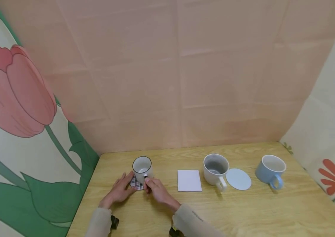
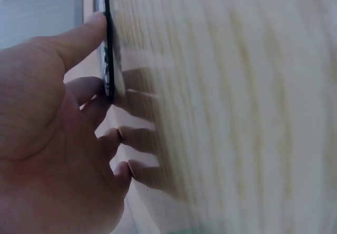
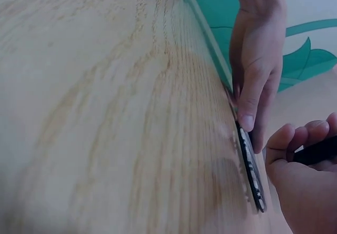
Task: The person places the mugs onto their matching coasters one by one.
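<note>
A white mug (image 1: 142, 165) with a dark rim stands upright over a black-and-white checked coaster (image 1: 138, 186) at the table's left; whether its base touches the coaster cannot be told. My right hand (image 1: 159, 191) grips the mug's black handle (image 3: 317, 151), fingers curled around it. On the coaster's left side rests my left hand (image 1: 120, 190), fingers spread and fairly straight. Its thumb (image 2: 87, 34) touches the coaster's edge in the left wrist view. The coaster lies flat on the wood, seen edge-on in both wrist views.
To the right lie a white square coaster (image 1: 189, 180) and a pale round coaster (image 1: 238, 179). A white mug with a grey inside (image 1: 216, 174) stands between them, its handle towards me. Farther right is a light blue mug (image 1: 269, 172). A pink backdrop (image 1: 155, 82) rises behind the table.
</note>
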Demonstrator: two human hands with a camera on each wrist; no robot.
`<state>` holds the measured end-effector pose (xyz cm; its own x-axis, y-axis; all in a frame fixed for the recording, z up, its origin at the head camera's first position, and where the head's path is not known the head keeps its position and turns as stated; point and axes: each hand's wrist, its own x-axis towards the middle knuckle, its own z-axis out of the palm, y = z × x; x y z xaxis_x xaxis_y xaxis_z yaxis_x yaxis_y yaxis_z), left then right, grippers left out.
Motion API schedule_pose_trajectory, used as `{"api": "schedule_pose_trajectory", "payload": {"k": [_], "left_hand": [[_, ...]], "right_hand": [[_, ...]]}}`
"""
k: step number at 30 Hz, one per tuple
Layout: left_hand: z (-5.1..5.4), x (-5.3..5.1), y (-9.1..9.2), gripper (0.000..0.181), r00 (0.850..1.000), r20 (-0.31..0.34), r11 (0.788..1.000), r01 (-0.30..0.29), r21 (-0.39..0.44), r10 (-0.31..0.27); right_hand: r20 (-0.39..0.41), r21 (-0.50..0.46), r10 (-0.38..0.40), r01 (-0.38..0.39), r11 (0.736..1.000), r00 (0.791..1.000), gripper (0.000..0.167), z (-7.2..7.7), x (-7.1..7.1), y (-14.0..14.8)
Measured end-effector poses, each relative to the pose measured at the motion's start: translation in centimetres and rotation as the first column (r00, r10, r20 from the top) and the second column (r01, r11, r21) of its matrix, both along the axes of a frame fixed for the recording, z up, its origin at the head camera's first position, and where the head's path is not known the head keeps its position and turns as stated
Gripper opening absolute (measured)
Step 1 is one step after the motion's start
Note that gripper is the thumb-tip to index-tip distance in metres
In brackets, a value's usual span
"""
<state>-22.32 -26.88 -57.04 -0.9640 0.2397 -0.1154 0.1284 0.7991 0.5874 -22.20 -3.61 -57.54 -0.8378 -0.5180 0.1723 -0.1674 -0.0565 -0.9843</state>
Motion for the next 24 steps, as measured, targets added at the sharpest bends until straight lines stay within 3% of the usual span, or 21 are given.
{"api": "schedule_pose_trajectory", "payload": {"k": [8,14,21,24], "left_hand": [[-0.8,-0.1,-0.3,0.078,0.999,-0.049,0.999,0.013,0.040,-0.011],[-1.7,-0.6,-0.6,0.080,1.000,-0.013,0.999,-0.009,0.046,0.010],[-0.1,-0.1,0.0,0.080,1.000,0.000,0.999,-0.024,0.046,0.024],[0.0,-0.1,0.2,0.080,0.999,0.023,0.999,-0.038,0.021,0.038]], "right_hand": [[0.015,0.007,-0.007,0.007,1.000,1.000,0.056,-0.3,-0.2,-0.6],[0.029,0.007,0.001,-0.001,1.000,1.000,0.054,-0.5,-0.4,-0.8],[0.034,-0.011,0.018,-0.018,1.000,0.999,0.054,-0.8,-0.4,-1.0],[0.033,-0.013,0.026,-0.026,1.000,0.999,0.054,-0.9,-0.4,-1.0]]}}
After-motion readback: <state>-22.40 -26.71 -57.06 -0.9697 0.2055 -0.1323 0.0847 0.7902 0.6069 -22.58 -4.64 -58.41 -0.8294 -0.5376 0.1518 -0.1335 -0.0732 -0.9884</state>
